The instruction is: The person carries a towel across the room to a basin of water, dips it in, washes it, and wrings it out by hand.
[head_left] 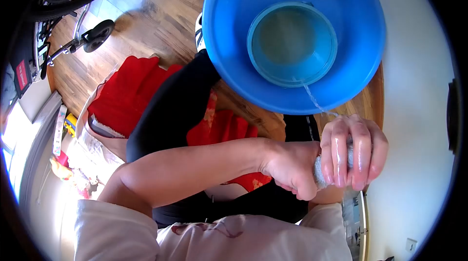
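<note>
My left hand (296,167) is closed in a fist around one end of a wet, light grey cloth (320,173). My right hand (355,151) grips the other end, its fingers shiny with water. Most of the cloth is hidden inside both hands. A thin stream of water (313,97) runs from beside my right hand toward a smaller teal basin (292,83). That basin holds cloudy water and sits inside a large blue basin (229,73), just beyond my hands.
Red fabric (124,93) lies at the left, over a pale container, and more spreads beneath my legs. A small wheel on a metal frame (99,36) stands on the wooden floor (156,22) at upper left. A white wall (414,115) runs along the right.
</note>
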Demonstrator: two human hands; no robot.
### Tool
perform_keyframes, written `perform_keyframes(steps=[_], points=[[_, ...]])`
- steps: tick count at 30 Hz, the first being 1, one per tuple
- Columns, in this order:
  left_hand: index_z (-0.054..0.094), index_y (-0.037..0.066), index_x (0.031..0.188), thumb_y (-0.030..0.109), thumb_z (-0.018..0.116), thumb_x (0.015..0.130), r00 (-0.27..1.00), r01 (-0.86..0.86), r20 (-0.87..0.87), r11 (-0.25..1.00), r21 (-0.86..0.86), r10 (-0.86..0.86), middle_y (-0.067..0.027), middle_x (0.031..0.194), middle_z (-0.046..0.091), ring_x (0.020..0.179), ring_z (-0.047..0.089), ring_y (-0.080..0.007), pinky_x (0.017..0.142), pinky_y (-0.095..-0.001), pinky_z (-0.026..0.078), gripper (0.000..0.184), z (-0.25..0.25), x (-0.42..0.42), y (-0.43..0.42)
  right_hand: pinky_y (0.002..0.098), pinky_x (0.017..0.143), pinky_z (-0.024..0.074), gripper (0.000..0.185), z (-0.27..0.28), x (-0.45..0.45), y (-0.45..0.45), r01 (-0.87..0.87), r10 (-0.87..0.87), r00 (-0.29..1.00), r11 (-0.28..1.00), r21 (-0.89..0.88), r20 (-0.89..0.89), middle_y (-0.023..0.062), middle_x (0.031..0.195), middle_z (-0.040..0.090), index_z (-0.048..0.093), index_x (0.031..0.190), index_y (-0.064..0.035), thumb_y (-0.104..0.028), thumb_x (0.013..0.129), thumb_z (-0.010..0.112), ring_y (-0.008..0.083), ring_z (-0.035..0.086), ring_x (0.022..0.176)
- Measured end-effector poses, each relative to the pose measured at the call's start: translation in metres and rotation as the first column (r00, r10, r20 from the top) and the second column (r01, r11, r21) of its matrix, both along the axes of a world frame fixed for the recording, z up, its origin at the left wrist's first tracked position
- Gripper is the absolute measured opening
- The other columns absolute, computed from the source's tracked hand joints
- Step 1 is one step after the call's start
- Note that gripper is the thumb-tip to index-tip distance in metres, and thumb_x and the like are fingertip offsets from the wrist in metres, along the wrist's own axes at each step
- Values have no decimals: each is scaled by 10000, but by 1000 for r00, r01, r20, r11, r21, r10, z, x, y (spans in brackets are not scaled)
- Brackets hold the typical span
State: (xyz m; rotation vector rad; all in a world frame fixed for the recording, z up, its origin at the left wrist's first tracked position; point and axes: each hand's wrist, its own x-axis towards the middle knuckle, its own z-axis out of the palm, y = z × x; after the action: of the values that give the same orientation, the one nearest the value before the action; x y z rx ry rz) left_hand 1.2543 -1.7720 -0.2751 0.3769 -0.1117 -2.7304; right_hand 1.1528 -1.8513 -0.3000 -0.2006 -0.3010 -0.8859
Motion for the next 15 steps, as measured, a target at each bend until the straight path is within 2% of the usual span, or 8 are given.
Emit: perform_keyframes(steps=[2,3,6,8,10,12,15], points=[[545,43,769,-7,643,574,1000,-8,4,1000,16,8,-29,595,494,482,470,-105,400,-259,358,224,0,3,-5,365,528,575,125,-1,7,1,58,-59,998,998,35,30,165,838,670,634,772,-39,26,733,733,303,642,739],[552,44,788,-4,645,577,1000,-16,0,1000,18,16,-28,603,499,491,475,-104,407,-260,364,236,1,2,-5,331,478,545,122,1,9,-1,57,-58,998,996,71,4,158,789,666,623,716,-46,39,728,709,282,635,692],[576,51,840,5,653,586,999,28,19,1000,-2,-28,-24,636,523,540,494,-109,442,-266,394,269,0,6,-8,289,467,515,155,11,14,0,47,-45,999,987,151,-16,140,745,655,602,645,-55,64,719,670,260,624,692],[579,52,848,4,655,586,999,30,11,999,11,-30,-22,646,530,551,497,-113,451,-267,401,277,-2,8,-12,387,645,621,139,-4,10,-14,-83,83,997,996,15,12,138,856,694,629,695,-50,69,747,681,290,674,776],[581,53,853,3,661,586,999,30,12,999,-24,-29,-23,661,541,565,506,-114,459,-268,408,284,-4,9,-14,380,639,620,139,-6,13,-19,-131,131,990,991,-15,52,140,852,693,630,690,-49,68,742,684,286,673,766],[583,53,854,1,668,585,1000,-5,2,999,-45,5,-26,671,550,573,514,-116,461,-268,411,287,-6,9,-15,374,635,620,144,-2,12,-15,-91,90,995,995,29,31,135,846,692,630,680,-51,69,739,684,281,672,755],[582,54,839,-1,680,581,997,-74,-5,996,-44,74,-30,668,554,567,521,-118,452,-269,409,281,-7,5,-14,300,499,522,168,4,20,-12,-10,9,1000,998,67,16,109,730,651,609,639,-73,14,780,635,242,621,684]])
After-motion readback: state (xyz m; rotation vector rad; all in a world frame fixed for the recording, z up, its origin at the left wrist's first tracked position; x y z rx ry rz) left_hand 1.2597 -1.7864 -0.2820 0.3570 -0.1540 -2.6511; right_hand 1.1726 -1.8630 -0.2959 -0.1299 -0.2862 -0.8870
